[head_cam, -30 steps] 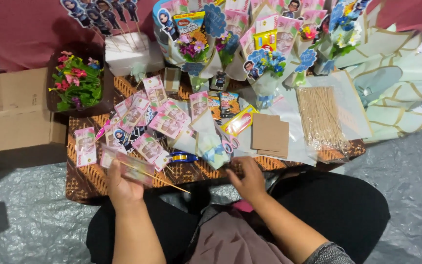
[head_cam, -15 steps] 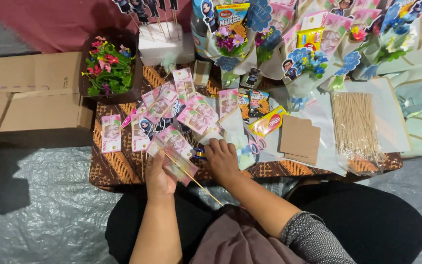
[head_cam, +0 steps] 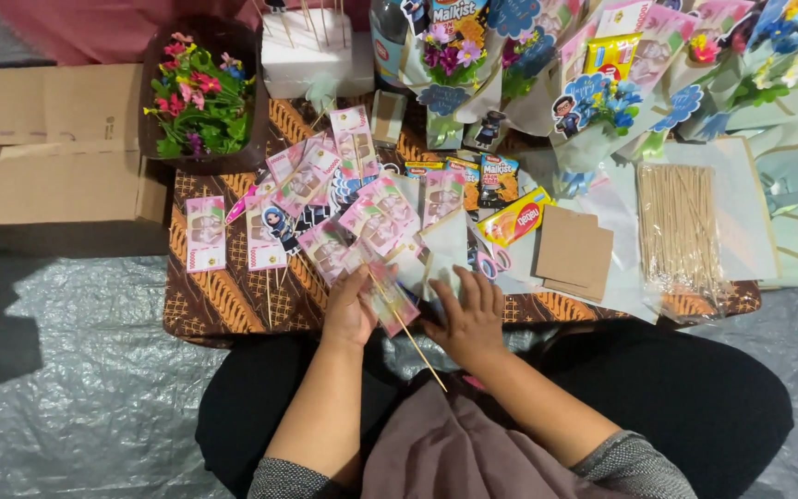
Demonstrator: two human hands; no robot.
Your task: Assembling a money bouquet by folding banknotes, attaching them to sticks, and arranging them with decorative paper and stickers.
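1. Far to the left of the grip lie flat cardboard boxes point(head_cam: 48, 157) on the grey plastic sheet point(head_cam: 76, 388).
2. Up and left of the grip stands a dark box of artificial flowers point(head_cam: 200, 97), with pink, red and green colours.
3. Nearer to the grip, still on its left, two pink banknotes on sticks point(head_cam: 206, 233) lie on the low table with a brown batik cloth point(head_cam: 223, 300).
4. The left hand point(head_cam: 350, 310) is pinched on a wrapped pink banknote point(head_cam: 388, 298) that is fixed on a thin wooden skewer point(head_cam: 415, 340). The fingers are pressed together around the note, and the skewer points down and to the right, toward the lap.
5. Just above the grip many more pink banknotes point(head_cam: 362, 212) are spread like a fan.
6. The right hand point(head_cam: 468, 314) is just beside the grip, on its right. Its fingers are spread and rest flat on a white paper piece point(head_cam: 445, 245) at the table edge; it grips nothing.
7. More to the right lie a yellow snack packet point(head_cam: 514, 217) and brown card pieces point(head_cam: 573, 251).
8. Well to the right of the grip is a bundle of wooden skewers point(head_cam: 679, 226) in clear plastic.
9. Far above, decorated bouquets point(head_cam: 602, 83) stand in a row.
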